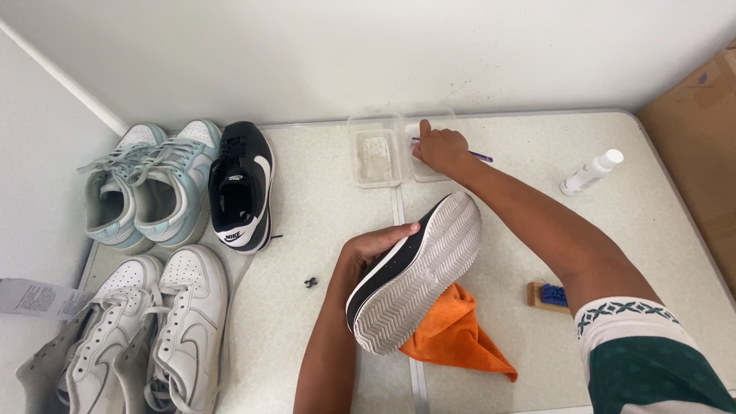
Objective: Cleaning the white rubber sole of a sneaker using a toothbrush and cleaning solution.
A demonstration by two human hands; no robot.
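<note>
My left hand grips a black sneaker by its side, tilted so the white ribbed sole faces up. Under it lies an orange cloth. My right hand reaches to the far side of the table and holds a thin purple-handled brush over a clear plastic tub. A second clear tub with whitish contents stands just left of it.
The matching black sneaker and a pale blue pair stand at the far left, a white pair nearer. A white bottle lies at the right, a wooden brush with blue bristles by my right arm. A small black clip lies mid-table.
</note>
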